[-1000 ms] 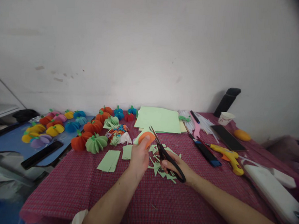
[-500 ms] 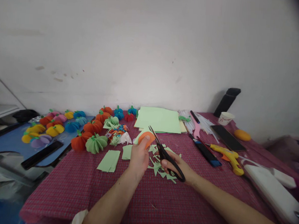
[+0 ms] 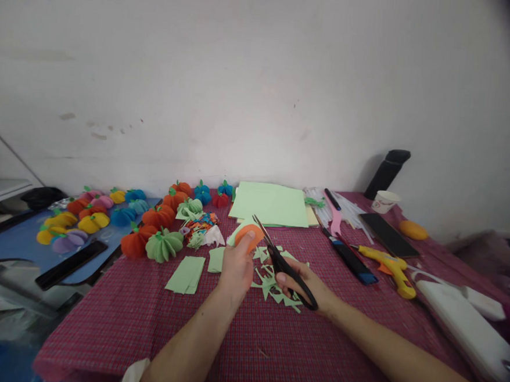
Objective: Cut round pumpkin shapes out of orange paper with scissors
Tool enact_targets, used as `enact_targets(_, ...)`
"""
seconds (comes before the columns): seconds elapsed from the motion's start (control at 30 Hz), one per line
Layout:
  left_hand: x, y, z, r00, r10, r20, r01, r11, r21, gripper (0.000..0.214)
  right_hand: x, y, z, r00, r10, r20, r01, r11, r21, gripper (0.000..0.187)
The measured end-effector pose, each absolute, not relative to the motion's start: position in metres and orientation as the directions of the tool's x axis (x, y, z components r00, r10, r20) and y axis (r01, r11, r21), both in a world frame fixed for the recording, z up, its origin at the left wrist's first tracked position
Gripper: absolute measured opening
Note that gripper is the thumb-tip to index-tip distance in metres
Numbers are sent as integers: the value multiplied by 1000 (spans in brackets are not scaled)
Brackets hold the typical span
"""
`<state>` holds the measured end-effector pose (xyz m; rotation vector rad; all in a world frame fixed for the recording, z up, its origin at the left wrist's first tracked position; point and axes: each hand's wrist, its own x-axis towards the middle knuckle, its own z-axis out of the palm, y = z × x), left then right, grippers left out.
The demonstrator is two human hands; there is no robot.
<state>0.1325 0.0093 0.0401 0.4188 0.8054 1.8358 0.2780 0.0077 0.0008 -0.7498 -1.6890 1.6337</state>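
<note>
My left hand [image 3: 237,266] pinches a rounded orange paper piece [image 3: 256,233] together with light green paper [image 3: 239,229] behind it. In my right hand [image 3: 313,285] is a pair of black-handled scissors [image 3: 281,262], my fingers through the handles. Their blades point up and left, close beside the right edge of the orange paper. Below the scissors lie green paper scraps [image 3: 270,285]. Left of my left hand are a small stack of green paper rectangles [image 3: 185,274] and another green piece [image 3: 216,259], partly covered by the hand.
Paper pumpkins [image 3: 164,244] in several colours stand at left, more on a blue table [image 3: 101,262]. Green sheets [image 3: 274,204] lie at the back, near a pile of coloured scraps [image 3: 202,228]. At right are a yellow glue gun [image 3: 389,264], a phone [image 3: 389,235] and a paper cup [image 3: 385,202].
The scissors and my right hand have shifted very slightly. My left hand keeps its hold on the orange and green paper in nearly the same place.
</note>
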Motion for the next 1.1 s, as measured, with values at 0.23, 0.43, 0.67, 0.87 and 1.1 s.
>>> enact_targets(0.23,132,9,42,-405,913,-57,-659,-248,710,14,281,8,5,-620,782,68,16,99,-995,36)
enact_targets(0.43,131,9,40,-396,916,-63,-658,-236,715,13,282,9,7,-617,785,50,75,121,-990,38)
enact_targets(0.67,130,11,38,-395,916,-65,-665,-237,708,15,287,9,10,-624,780,50,106,148,-983,37)
enact_targets(0.87,130,10,39,-403,913,-63,-657,-241,715,13,289,13,8,-611,791,33,110,126,-986,38)
enact_targets(1.1,129,8,43,-374,927,-33,-632,-229,741,12,295,13,18,-633,773,39,144,168,-975,34)
